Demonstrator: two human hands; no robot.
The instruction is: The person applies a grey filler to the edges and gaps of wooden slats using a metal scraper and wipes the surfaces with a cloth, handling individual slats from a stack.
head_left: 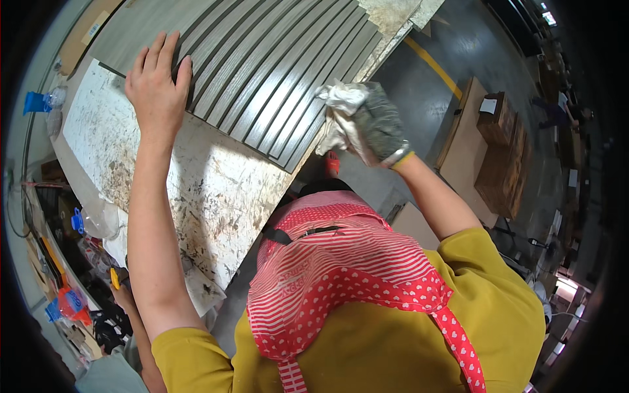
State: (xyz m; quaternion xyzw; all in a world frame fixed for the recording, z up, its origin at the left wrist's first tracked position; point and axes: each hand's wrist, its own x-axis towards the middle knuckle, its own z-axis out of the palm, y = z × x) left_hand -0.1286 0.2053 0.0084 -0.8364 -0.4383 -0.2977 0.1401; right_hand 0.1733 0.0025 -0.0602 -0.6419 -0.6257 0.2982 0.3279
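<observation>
A grey wood-grain slatted panel (262, 85) lies on a paint-stained white worktable (216, 177), its dark grooves running away from me. My bare left hand (157, 85) rests flat on the panel's plain left part, fingers stretched out and thumb apart. At the panel's right edge, my right hand (379, 124) wears a grey work glove with a yellow cuff rim. Its fingers are closed round a crumpled white rag (342, 108), which hangs down beside the edge of the panel. The rag hides most of the fingertips.
Stacked brown boards (501, 157) stand on the floor at right, near a yellow floor line (432, 65). Clear bottles with blue caps (78, 221) and a red one (72, 304) are at left. Another person's arm (134, 327) shows at lower left, by a yellow-handled tool (118, 278).
</observation>
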